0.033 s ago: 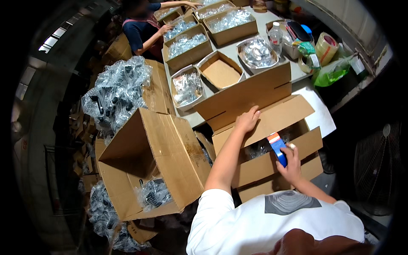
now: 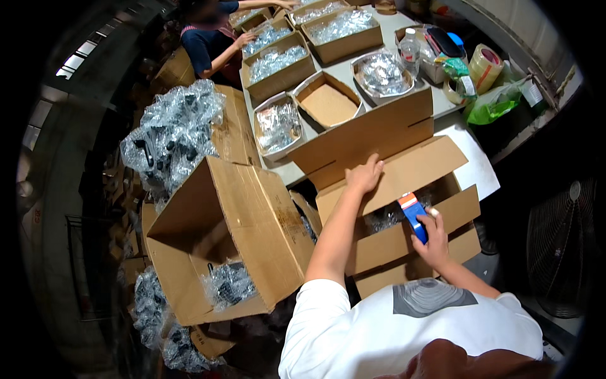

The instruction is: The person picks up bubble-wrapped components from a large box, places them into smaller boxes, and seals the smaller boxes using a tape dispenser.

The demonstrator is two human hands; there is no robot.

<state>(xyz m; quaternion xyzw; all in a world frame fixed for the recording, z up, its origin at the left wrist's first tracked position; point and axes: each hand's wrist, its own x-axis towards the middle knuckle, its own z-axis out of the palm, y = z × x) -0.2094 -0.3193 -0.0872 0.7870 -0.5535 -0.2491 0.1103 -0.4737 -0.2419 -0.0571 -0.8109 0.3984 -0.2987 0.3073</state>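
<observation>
An open brown cardboard box (image 2: 413, 235) stands in front of me, with its large far flap (image 2: 372, 136) raised. My left hand (image 2: 365, 175) lies on the far side of the box where the flaps fold, its fingers spread and holding nothing. In my right hand (image 2: 433, 241) is a blue, flat, oblong thing with an orange and white end (image 2: 413, 216), held over the box opening; I cannot make out its exact kind. Through the gap between the flaps, clear plastic-wrapped items (image 2: 386, 218) show inside, partly hidden.
To the left a large open carton (image 2: 265, 221) lies tilted, holding a bubble-wrapped item (image 2: 230, 285). A bubble-wrapped heap (image 2: 173, 136) rises behind it. Several boxes of bagged parts (image 2: 278, 63), a bottle (image 2: 409, 54) and tape rolls (image 2: 485, 68) stand on the table. A co-worker (image 2: 211, 41) reaches in.
The blue thing and my right hand stay over the box with almost no movement. My left hand remains on the flap; the whole view has shifted very slightly.
</observation>
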